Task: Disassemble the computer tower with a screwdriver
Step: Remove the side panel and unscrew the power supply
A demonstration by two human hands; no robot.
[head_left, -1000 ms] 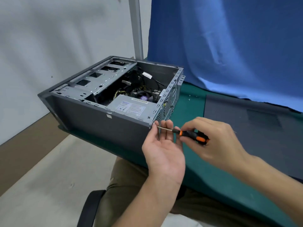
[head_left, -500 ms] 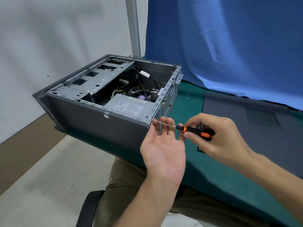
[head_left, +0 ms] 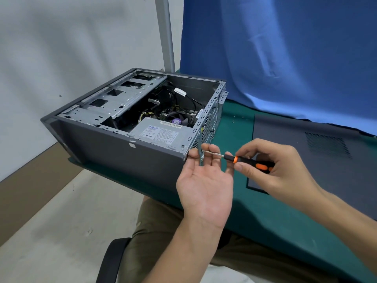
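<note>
The grey computer tower (head_left: 122, 152) lies on its side with the top open, showing the power supply (head_left: 161, 133), a fan and cables. My right hand (head_left: 273, 168) grips the black and orange screwdriver (head_left: 244, 160), whose metal tip points at the tower's near rear corner. My left hand (head_left: 204, 180) is held palm up with straight fingers just under the shaft, fingertips touching that corner of the case.
The removed dark side panel (head_left: 318, 156) lies flat on the green table (head_left: 234, 123) to the right. A few loose screws (head_left: 234, 119) sit behind the tower. A blue cloth (head_left: 285, 58) hangs at the back. A chair armrest (head_left: 112, 260) is below left.
The view shifted slightly. My right hand with the screwdriver has drawn a little to the right; the left hand stays cupped under the shaft at the corner.
</note>
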